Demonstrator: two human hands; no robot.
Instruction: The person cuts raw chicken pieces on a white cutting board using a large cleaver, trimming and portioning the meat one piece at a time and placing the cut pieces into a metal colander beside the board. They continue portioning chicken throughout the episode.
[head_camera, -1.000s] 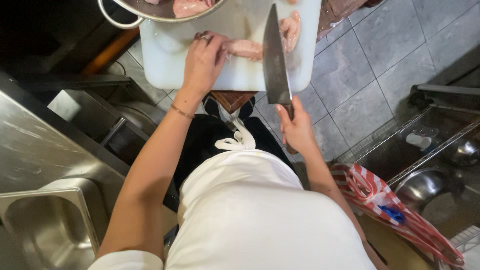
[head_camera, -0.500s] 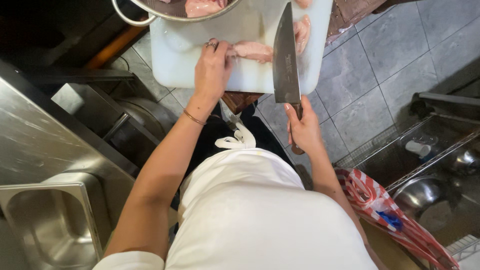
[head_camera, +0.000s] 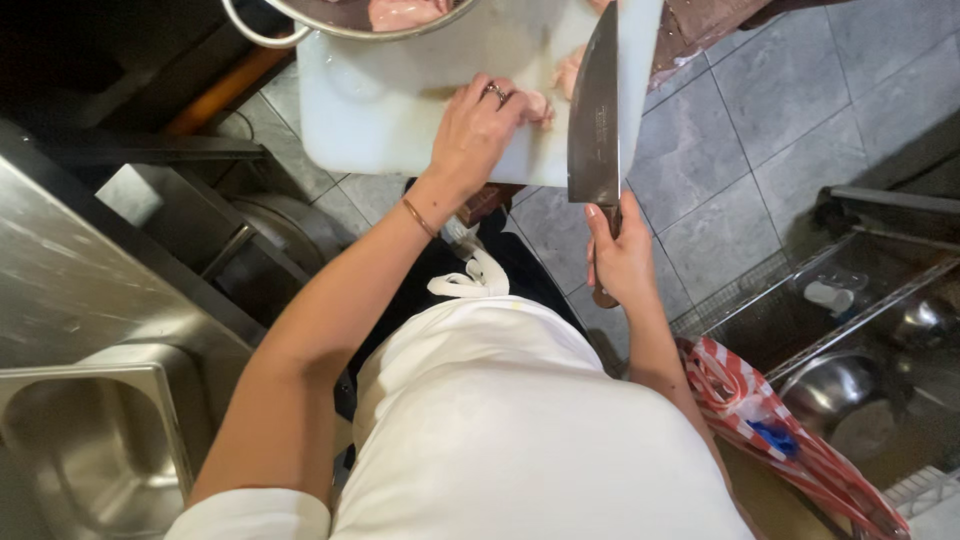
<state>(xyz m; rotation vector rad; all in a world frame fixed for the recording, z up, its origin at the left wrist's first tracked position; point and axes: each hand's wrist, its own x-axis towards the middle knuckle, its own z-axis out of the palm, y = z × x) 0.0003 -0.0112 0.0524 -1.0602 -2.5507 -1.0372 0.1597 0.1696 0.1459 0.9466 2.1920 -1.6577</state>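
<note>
Looking straight down over the white apron (head_camera: 520, 440) here: the left hand (head_camera: 478, 130) is spread on the white cutting board (head_camera: 400, 110), fingers (head_camera: 500, 95) curled down and pressing on a pale pink piece of raw meat (head_camera: 545, 100), pinning it flat so it cannot slide under a blade. The meat lies near the board's right edge, just beside the cleaver (head_camera: 595, 110), and more of it may sit further up the board, though the top of the frame cuts that off. The right hand (head_camera: 622, 255) is clenched round the cleaver's dark wooden handle, forefinger laid up toward the blade for control, the broad steel blade standing edge-down close to the meat and clear of the left hand's knuckles. A metal bowl (head_camera: 350, 25) with more pink meat rests at the board's far edge, within reach of the left hand. Off to the left, a steel sink (head_camera: 90, 440); lower right, a red-and-white striped plastic bag (head_camera: 780, 430) hangs open near steel bowls on a low shelf (head_camera: 850, 380), over the grey tiled floor (head_camera: 760, 130)
</note>
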